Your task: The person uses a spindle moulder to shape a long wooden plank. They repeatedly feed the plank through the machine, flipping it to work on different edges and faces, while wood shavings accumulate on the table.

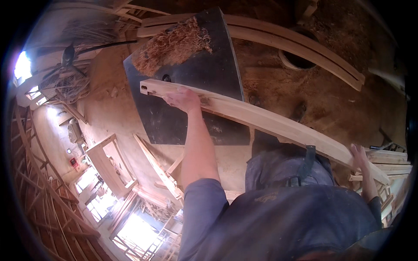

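Though well apart, both hands [184, 99] [360, 157] in a partly closed grip on one long wooden beam [270, 119].

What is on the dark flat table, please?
Curly brown wood shavings lie heaped at the far end of the table; a long pale wooden beam crosses over it. The surface beneath both cannot be seen.
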Demonstrator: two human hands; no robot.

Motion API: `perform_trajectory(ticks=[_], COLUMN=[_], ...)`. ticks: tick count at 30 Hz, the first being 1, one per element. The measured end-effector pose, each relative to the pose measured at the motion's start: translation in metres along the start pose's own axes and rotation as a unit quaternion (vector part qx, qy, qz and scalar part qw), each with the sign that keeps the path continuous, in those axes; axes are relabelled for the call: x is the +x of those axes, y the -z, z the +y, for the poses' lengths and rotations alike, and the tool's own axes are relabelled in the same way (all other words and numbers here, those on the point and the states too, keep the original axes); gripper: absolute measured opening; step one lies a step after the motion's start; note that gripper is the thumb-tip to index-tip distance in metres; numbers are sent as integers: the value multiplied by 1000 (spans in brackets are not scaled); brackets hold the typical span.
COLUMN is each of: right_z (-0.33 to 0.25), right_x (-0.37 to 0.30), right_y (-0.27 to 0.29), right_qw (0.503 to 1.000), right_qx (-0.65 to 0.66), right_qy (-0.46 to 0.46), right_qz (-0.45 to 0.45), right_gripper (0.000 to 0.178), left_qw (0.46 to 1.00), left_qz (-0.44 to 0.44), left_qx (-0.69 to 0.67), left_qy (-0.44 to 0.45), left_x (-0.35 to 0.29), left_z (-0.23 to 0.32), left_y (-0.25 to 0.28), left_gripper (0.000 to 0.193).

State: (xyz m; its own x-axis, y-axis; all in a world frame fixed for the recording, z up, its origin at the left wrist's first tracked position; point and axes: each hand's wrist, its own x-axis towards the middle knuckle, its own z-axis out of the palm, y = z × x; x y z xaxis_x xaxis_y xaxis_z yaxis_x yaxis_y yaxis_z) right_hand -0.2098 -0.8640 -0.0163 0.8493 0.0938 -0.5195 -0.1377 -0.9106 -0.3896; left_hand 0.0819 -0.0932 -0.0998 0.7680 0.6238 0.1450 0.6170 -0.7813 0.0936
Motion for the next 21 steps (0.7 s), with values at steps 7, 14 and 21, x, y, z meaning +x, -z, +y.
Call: perform_trajectory(ticks=[7,14,21], right_z=[-59,-83,-116], right_x=[31,46,71], right_y=[14,7,17], right_qw=[988,990,978], right_qx=[73,86,105], right_qy=[-118,-100,-152], right_qz=[-66,-41,-97], right_gripper=[43,45,43], left_qw=[993,994,982], left_qz=[-23,-51,1], left_qx=[-109,-96,-180], left_qy=[26,23,63], left_x=[26,54,84], left_z=[20,9,-10], left_y=[39,42,33], left_gripper=[69,66,66])
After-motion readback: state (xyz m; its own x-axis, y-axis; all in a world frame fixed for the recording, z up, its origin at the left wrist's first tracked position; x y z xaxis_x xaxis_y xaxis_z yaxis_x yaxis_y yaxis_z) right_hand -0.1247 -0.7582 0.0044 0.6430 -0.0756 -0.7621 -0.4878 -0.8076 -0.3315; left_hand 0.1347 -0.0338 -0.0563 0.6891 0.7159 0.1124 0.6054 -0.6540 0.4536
